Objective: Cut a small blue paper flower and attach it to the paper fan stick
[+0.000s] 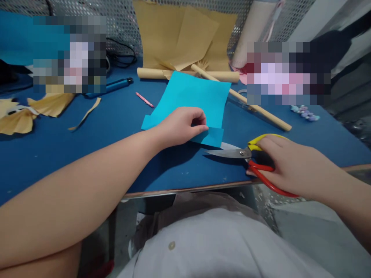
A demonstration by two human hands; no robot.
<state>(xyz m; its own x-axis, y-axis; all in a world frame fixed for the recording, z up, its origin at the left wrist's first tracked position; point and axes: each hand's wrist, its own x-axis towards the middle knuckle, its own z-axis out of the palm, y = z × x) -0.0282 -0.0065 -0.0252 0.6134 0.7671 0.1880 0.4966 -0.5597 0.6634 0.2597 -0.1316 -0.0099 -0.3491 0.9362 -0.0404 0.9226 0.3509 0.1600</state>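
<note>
A bright blue sheet of paper (197,96) lies on the dark blue table. Along its near edge runs a narrow strip of the same blue paper (213,136); whether it is joined to the sheet, I cannot tell. My left hand (182,125) rests over both, fingers curled and thumb pressed to the strip near its right end. In my right hand (292,164) is a pair of scissors (228,153) with one yellow and one red handle. Their blades are slightly apart and point left, one of them close by the strip's right corner.
Behind the sheet are brown paper (162,34), a paper roll (150,73) and a wooden stick (269,116). A pink pen (144,99), a blue utility knife (116,88), folded brown paper pieces (55,104) and a beaded item (305,113) lie around. The table's edge (185,192) runs close before me.
</note>
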